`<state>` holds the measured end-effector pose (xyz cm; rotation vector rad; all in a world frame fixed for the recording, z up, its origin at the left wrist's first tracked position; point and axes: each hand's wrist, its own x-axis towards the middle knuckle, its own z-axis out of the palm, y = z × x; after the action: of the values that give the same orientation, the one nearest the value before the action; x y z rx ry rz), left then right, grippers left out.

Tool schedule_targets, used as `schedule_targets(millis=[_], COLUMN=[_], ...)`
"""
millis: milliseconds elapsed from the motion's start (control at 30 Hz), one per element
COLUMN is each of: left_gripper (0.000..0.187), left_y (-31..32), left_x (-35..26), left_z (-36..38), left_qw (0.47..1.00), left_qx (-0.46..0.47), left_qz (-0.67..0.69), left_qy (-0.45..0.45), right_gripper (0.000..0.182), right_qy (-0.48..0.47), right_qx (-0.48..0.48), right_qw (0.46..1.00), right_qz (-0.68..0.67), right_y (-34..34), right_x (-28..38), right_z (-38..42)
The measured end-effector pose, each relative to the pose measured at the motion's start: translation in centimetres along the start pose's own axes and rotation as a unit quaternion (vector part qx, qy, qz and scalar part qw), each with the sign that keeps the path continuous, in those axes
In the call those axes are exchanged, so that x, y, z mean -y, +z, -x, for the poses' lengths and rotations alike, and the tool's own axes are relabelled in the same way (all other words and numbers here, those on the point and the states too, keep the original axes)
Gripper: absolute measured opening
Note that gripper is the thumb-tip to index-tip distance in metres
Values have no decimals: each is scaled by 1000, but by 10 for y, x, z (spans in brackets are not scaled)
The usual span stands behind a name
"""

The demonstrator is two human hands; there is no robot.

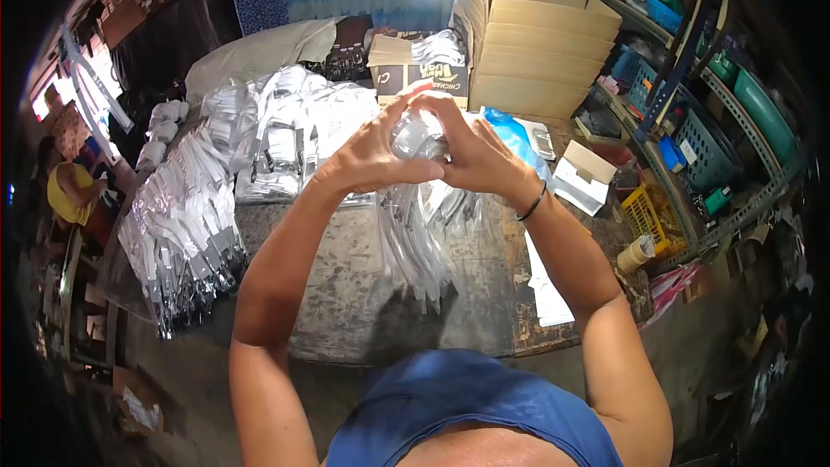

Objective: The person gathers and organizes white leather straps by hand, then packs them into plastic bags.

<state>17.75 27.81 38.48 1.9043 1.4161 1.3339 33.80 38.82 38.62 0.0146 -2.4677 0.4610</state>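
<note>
My left hand [372,149] and my right hand [475,145] are raised over the table, curved toward each other. Their thumbs and fingertips meet and form a ring. Inside that ring shows the top of a bundle of clear plastic strips [417,238], whose long tails spread below my hands toward the near side of the table. Both hands appear to be wrapped round the bundle; the palms' contact with it is partly hidden. Just behind, a second bunch of similar strips [458,207] lies partly covered by my right hand.
Piles of white and clear strips [186,216] cover the table's left side, with plastic-wrapped stacks [294,134] behind. Stacked cardboard boxes [540,56] stand at the back. A blue bag [512,134] and white paper [546,290] lie right. Shelves [700,112] flank the right; a person [73,190] sits far left.
</note>
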Motion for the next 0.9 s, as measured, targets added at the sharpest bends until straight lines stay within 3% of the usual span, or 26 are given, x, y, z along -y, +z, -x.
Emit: schedule_targets(millis=[67,133,200,233,267,367,400,467,500,533,600,633,667,733,800,900], left_gripper=[104,103,102,102,102,104,104,103,106,106,107,107,105,104,101,108], left_y=[5,9,12,13,13,12,13,13,8,0,-21,-38,-59,-67,-33,-3], left_x=[1,-1,-4,2,1,-2,-1,-2,2,9,30,56,92,97,58,53], left_z=[-3,-4,-5,-8,-9,-18,-15,-6,-1,6,19,22,18,15,23,27], left_qw=[999,998,997,998,998,969,968,987,996,996,977,977,971,937,977,954], left_qx=[10,17,-4,-29,-29,129,131,11,-7,-4,8,8,120,227,143,125], left_qz=[-5,16,6,-41,-41,-94,-94,-95,-25,-25,175,174,68,-46,114,262], left_qy=[-41,-54,-83,-26,-28,-188,-191,-131,-85,-86,-119,-120,-195,-261,-113,-76], right_gripper=[62,58,59,60,62,63,63,62,57,57,59,56,56,51,46,49], right_qy=[52,-51,-58,-76,-93,-80,-78,-79,-83,-80,-113,-98,-99,-96,-89,-100], right_qx=[31,-61,-82,-119,-154,-110,-110,-121,-129,-131,-145,-128,-128,-142,-140,-131], right_qw=[998,994,992,978,958,966,967,975,975,975,977,985,985,983,980,981], right_qz=[1,74,81,153,223,218,216,171,160,159,108,65,64,-64,-107,-101], right_y=[-3,2,2,3,5,18,19,18,12,9,-2,-11,-14,-20,-27,-37], right_x=[-1,-7,0,1,1,0,-1,-4,0,-1,-7,-3,-1,0,-4,-7], right_z=[7,10,11,12,12,15,15,10,8,6,0,-3,-6,-15,-23,-29])
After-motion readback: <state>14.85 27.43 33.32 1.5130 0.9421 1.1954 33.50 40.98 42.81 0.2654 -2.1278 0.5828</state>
